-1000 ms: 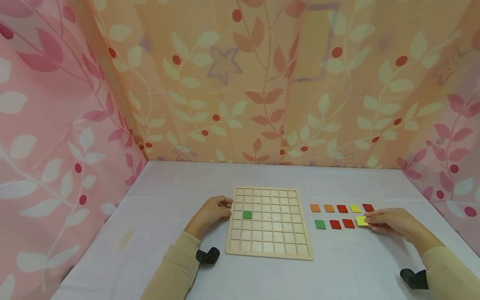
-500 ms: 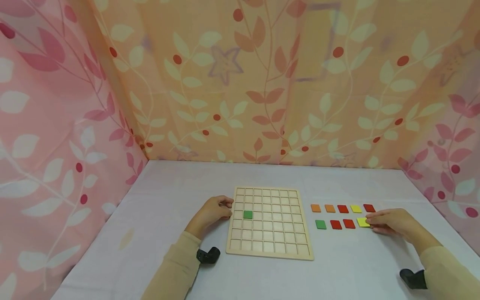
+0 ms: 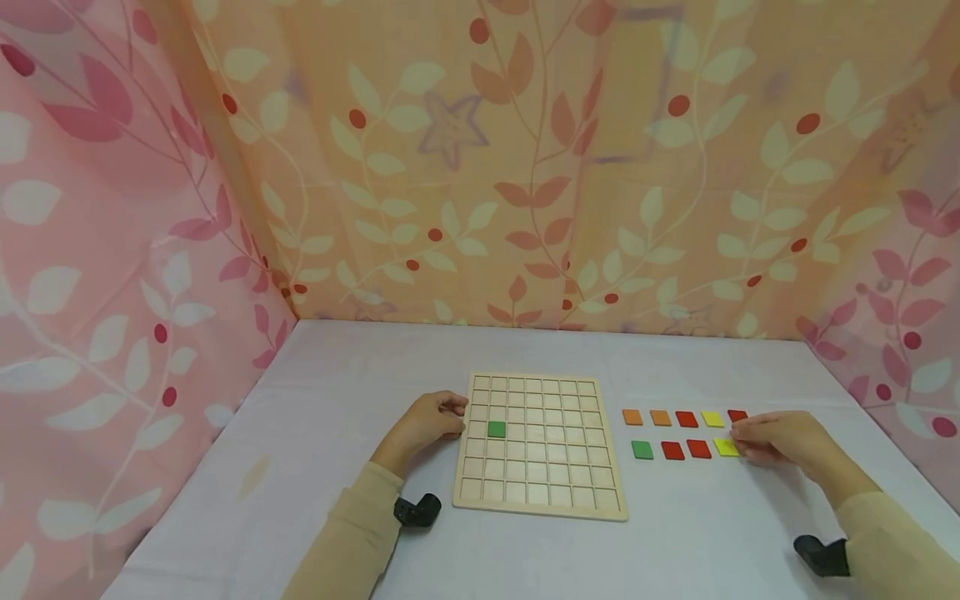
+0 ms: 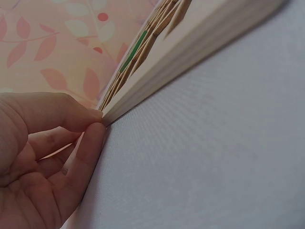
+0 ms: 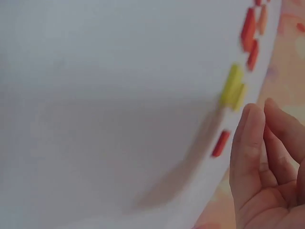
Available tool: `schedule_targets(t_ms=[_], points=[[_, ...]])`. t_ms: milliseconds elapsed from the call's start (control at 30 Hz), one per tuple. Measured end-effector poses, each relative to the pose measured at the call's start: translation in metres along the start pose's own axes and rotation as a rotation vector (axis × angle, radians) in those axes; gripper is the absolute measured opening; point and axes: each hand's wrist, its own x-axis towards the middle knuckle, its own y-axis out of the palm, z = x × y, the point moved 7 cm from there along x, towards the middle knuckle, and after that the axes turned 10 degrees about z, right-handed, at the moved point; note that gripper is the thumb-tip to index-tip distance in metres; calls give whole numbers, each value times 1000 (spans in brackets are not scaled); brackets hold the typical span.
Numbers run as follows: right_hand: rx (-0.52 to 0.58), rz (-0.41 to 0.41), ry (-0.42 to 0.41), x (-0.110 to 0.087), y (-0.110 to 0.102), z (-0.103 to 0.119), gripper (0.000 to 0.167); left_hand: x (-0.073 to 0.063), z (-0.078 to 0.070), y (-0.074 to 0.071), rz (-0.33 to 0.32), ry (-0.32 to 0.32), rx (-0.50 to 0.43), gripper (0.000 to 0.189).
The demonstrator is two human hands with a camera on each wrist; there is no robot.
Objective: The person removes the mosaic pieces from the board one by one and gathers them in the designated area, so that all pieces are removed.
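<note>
My left hand point(image 3: 424, 425) is at the left side of a wooden grid board point(image 3: 536, 472). In the left wrist view its thumb and fingertips grip the board's edge. One green tile point(image 3: 497, 429) sits in a cell in the board's left part. On the right, my right hand point(image 3: 783, 442) hovers over the end of two rows of tiles, beside a yellow tile point(image 3: 724, 448) lying on the cloth. The right wrist view shows thumb and fingers bent loosely with nothing between them, apart from the tiles. A red tile point(image 3: 737, 415) lies partly behind that hand.
Right of the board lie orange tiles point(image 3: 632, 417), red tiles point(image 3: 698, 449), another yellow tile point(image 3: 712, 419) and a green tile point(image 3: 642, 451). White cloth point(image 3: 360, 358) covers the table. Patterned curtains point(image 3: 450, 208) stand behind and at the sides. Black devices point(image 3: 418, 511) are on both wrists.
My right hand has let go of the near-row yellow tile, which lies flat now, and has risen slightly above it. The left hand keeps its place at the board.
</note>
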Motion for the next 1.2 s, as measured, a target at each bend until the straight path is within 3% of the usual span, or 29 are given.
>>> schedule_targets(t_ms=[233,600,867,1200], points=[[3,3,-145,-9,31,48,53,0,1,0,2,10,15,43],[47,75,-194,-1,95,104,43,-2,1,-1,-1,1,2,43],[85,176,-286,4,137,133,34,-2,0,1,6,-6,0,43],[79,231,-323,9,179,157,24,-1,0,1,-1,0,-16,42]])
